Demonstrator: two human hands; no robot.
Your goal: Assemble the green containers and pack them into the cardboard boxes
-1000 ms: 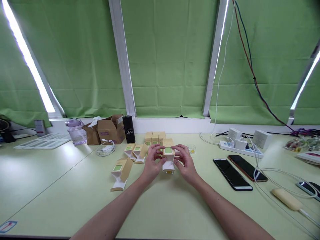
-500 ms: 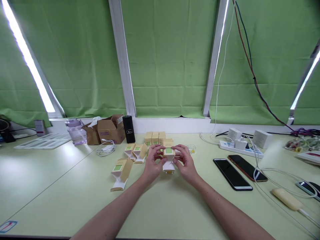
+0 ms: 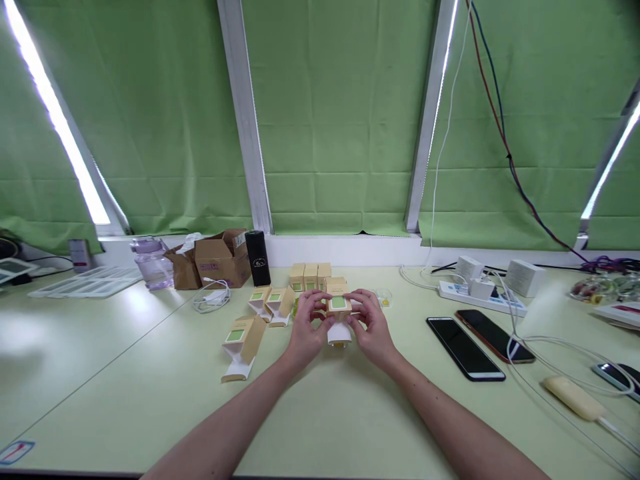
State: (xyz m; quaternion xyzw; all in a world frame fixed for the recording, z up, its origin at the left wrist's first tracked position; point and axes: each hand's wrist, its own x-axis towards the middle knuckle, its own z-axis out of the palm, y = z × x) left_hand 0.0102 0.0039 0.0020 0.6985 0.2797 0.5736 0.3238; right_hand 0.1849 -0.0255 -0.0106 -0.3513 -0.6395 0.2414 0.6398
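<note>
Between my two hands is a small tan cardboard box [image 3: 339, 304] with a green square on its face. Its white inner flap [image 3: 339, 333] hangs folded out toward me. My left hand [image 3: 311, 327] grips the box's left side with thumb and fingers, and my right hand [image 3: 373, 328] grips the right side the same way. To the left, one similar box [image 3: 245, 340] lies with its flap open, and two more open boxes [image 3: 273, 303] lie behind it. Several boxes [image 3: 310, 275] stand in a row beyond my hands. A small clear plastic piece [image 3: 384, 298] lies right of my right hand.
Two phones [image 3: 466, 348] lie on the table [image 3: 320, 427] at right, near a power strip [image 3: 483, 298] with chargers and loose white cables. At the back left stand a black cylinder [image 3: 257, 259], a brown carton [image 3: 220, 260], a clear bottle [image 3: 153, 265] and a white tray [image 3: 87, 283].
My hands and the box between them have barely shifted. At the far left edge, a pale flat object has come into view above the tray.
</note>
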